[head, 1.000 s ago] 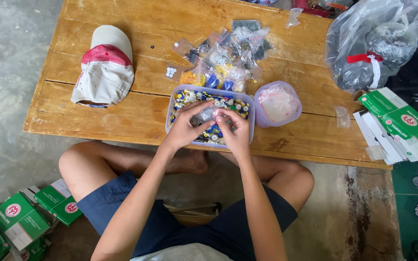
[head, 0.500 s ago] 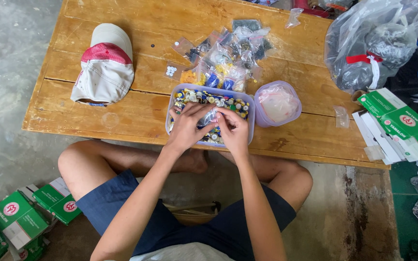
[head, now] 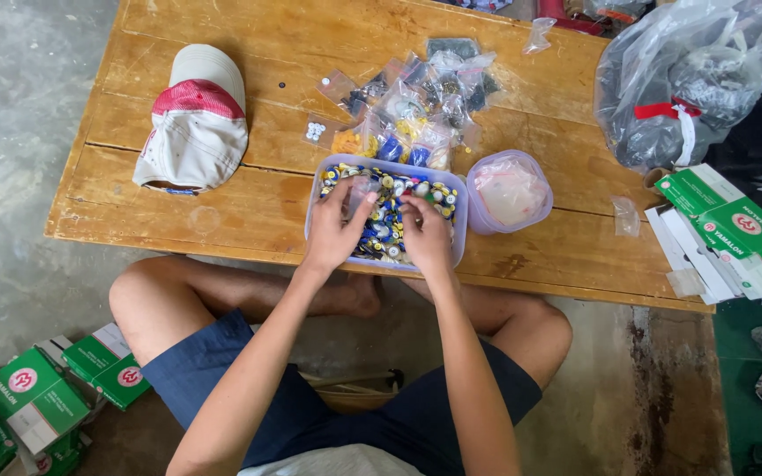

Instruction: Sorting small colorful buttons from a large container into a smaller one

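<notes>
A clear rectangular tub [head: 462, 189] full of small blue, yellow and white pieces [head: 387, 231] sits at the near edge of the wooden table [head: 222, 211]. Both my hands are in it. My left hand [head: 335, 231] pinches what looks like a small clear bag [head: 361, 188] over the tub's left half. Beside it, my right hand [head: 425, 236] has its fingers curled down among the pieces. Whether it holds any is hidden.
Behind the tub lies a heap of small filled plastic bags [head: 416, 101]. A round lidded container [head: 509, 189] stands to its right and a white and red cap [head: 196, 123] to its left. A big plastic sack [head: 690, 79] and green boxes [head: 725, 220] are at the right, more green boxes [head: 37, 397] on the floor.
Both hands have dropped a little lower into the tub and moved slightly apart; the left hand still has the clear bag.
</notes>
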